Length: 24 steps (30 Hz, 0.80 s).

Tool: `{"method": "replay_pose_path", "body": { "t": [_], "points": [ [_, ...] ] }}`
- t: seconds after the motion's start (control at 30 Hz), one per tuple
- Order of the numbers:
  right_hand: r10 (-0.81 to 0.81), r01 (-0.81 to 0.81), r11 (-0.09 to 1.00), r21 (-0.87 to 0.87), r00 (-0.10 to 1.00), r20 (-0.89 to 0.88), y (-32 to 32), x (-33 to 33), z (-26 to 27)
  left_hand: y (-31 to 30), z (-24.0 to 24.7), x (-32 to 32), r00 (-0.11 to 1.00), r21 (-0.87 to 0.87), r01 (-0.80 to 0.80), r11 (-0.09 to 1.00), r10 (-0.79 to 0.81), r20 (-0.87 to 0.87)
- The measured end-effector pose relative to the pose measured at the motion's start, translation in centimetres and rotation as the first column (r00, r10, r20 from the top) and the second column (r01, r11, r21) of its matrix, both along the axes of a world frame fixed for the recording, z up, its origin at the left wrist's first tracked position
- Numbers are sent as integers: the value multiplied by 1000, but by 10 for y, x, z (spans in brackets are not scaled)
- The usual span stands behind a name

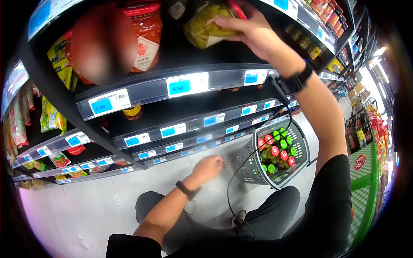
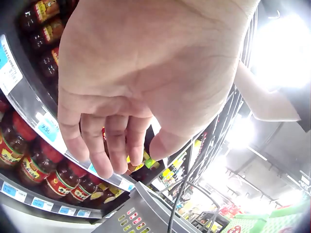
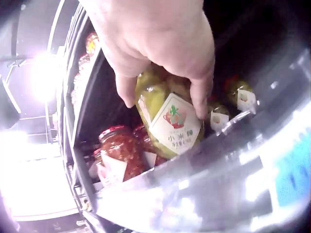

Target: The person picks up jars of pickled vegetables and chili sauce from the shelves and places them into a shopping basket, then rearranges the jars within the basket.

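Right hand [image 1: 247,30] had thumb and fingers curled round the pickle jar [image 3: 167,114], just behind the top-shelf rail [image 3: 204,179]. My call: lift it over the rail before pulling, since red jars [image 3: 121,150] crowded close. Left hand [image 1: 208,167] hung loose, empty.

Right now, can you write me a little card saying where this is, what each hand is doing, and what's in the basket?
Place: shop aisle, dark shelves with blue price tags
Right hand: reaches up and grips a pickle jar with yellow-green contents at the upper shelf
Beside that jar: red sauce jars
Left hand: hangs low, fingers loosely curled, holds nothing
Basket: grey, near the low hand, full of small jars with red and green lids
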State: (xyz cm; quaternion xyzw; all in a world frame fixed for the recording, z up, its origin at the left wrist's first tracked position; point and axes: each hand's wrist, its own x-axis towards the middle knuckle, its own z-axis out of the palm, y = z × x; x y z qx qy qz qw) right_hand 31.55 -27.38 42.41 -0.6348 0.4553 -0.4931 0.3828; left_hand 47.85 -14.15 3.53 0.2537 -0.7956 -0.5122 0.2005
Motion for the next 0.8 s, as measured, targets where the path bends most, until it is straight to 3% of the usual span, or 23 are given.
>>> {"method": "replay_pose_path", "body": {
  "t": [0.07,0.2,0.27,0.33,0.37,0.4,0.47,0.53,0.67,0.8],
  "points": [
    [-198,195,939,-284,980,15,32,-9,-25,0,3,-1,1000,18,10,1000,-11,27],
    [-51,93,980,-175,971,232,103,-38,-32,1,-3,-9,996,-9,16,1000,-15,82],
    [-80,113,986,-121,964,252,141,-65,-43,2,-11,-13,996,2,19,1000,-19,86],
    [-92,107,978,-180,992,90,178,-89,-51,1,-19,-18,997,8,45,999,-46,64],
    [-132,118,978,-174,989,-71,192,-100,-44,3,-20,-20,998,16,43,999,-44,46],
    [-135,125,987,-98,985,-105,211,-114,-44,3,-18,-22,999,21,34,999,-34,24],
    [-369,359,929,-92,878,-306,242,-140,-73,4,-19,-28,999,1,28,1000,-28,36],
    [-452,503,860,-88,672,-586,268,-175,-116,6,-15,-34,998,38,47,998,-49,39],
    [-337,498,867,-21,553,-762,305,-252,-230,11,-20,-44,992,24,79,997,-81,94],
    [-206,428,897,112,628,-751,329,-285,-341,18,-23,-54,984,25,101,995,-104,145]
  ]
}}
